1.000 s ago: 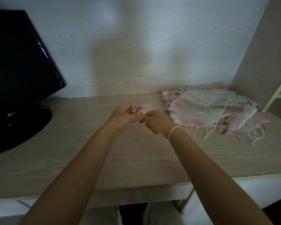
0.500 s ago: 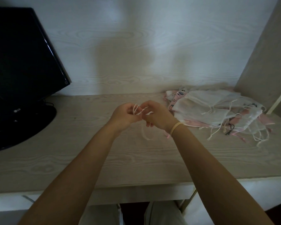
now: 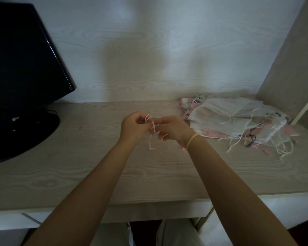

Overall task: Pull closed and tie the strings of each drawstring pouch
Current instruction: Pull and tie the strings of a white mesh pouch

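Strings (image 3: 151,129): white, pinched between both hands above the desk (image 3: 78,166), ends dangling
Left hand (image 3: 133,128): fingers curled round strings
Right hand (image 3: 172,129): fingers pinching strings
Pouch pile (image 3: 238,119): right, on desk

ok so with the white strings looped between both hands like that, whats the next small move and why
Probably draw the two hands apart to snug the knot. The left hand and right hand both pinch the white strings, which loop over the fingers with a loose tail hanging down, so the tie looks formed but not tightened. The pouch itself is hidden behind the hands.
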A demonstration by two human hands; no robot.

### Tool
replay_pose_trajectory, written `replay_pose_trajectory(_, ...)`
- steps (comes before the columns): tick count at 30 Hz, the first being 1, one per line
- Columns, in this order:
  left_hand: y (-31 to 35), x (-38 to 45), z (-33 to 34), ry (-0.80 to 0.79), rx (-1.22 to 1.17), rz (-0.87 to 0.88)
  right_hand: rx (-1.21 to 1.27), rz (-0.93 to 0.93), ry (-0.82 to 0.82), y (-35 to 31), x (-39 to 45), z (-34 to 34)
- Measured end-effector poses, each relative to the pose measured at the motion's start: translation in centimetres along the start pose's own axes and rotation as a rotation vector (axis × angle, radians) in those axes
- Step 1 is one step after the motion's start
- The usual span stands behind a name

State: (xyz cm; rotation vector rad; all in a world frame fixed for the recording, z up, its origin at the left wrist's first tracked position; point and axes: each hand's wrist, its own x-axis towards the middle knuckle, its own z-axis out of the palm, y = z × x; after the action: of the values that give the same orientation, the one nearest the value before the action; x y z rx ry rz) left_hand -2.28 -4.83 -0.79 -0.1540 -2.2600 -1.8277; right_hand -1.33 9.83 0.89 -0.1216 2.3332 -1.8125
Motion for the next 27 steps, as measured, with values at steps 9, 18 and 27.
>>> replay_pose_trajectory(9,-0.1,-0.3,0.4,-0.010,-0.151,-0.017,0.023,0.053,0.059,0.4,0.3,-0.3)
replay_pose_trajectory(18,-1.4,0.3,0.3,-0.100,-0.269,-0.136,0.437,0.163,0.106,0.7,0.6,-0.2)
replay_pose_trajectory(27,-2.2,0.2,0.2,-0.083,-0.406,-0.210,1.017,0.017,0.065,0.2,0.2,-1.3)
